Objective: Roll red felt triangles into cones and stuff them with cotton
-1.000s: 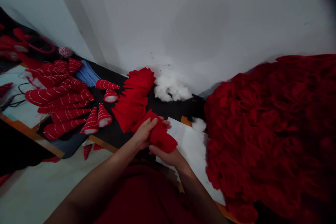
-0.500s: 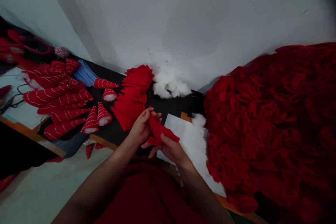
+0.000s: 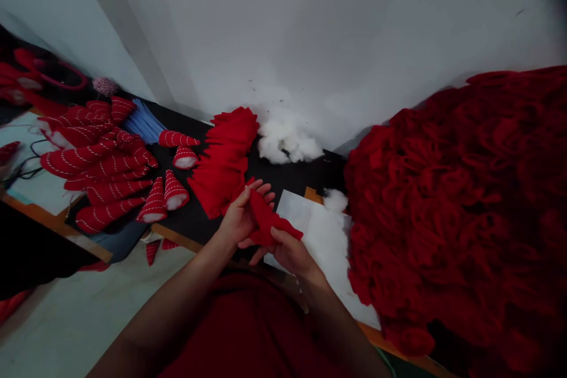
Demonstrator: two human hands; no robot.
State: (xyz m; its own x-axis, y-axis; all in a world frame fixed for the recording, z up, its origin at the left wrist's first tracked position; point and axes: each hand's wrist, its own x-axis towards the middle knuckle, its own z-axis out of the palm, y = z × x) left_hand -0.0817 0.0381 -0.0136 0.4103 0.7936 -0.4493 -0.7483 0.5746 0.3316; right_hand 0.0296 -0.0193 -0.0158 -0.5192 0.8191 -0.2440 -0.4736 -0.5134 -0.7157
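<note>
A small red felt piece [image 3: 266, 218], wide at one end and narrowing to the lower right, is stretched between my two hands. My left hand [image 3: 238, 218] pinches its upper left part with the thumb, and the other fingers extend behind it. My right hand [image 3: 290, 251] grips the lower right part, thumb on top and fingers underneath. Just beyond my left hand lies a fanned row of red felt pieces [image 3: 225, 159]. White stuffing [image 3: 287, 140] sits behind, against the wall, with a smaller tuft [image 3: 335, 201] near the white paper [image 3: 314, 236].
A large heap of red felt pieces [image 3: 443, 207] rises on the right. To the left are several stuffed red cones with white stitching [image 3: 106, 165], blue sticks [image 3: 144, 121] and a red-and-white ball [image 3: 105, 86]. A pale wall [image 3: 310, 29] stands behind the black tabletop [image 3: 186, 221].
My left fingers have spread and straightened a little behind the felt piece. The right hand keeps its grip, and the view has shifted very slightly.
</note>
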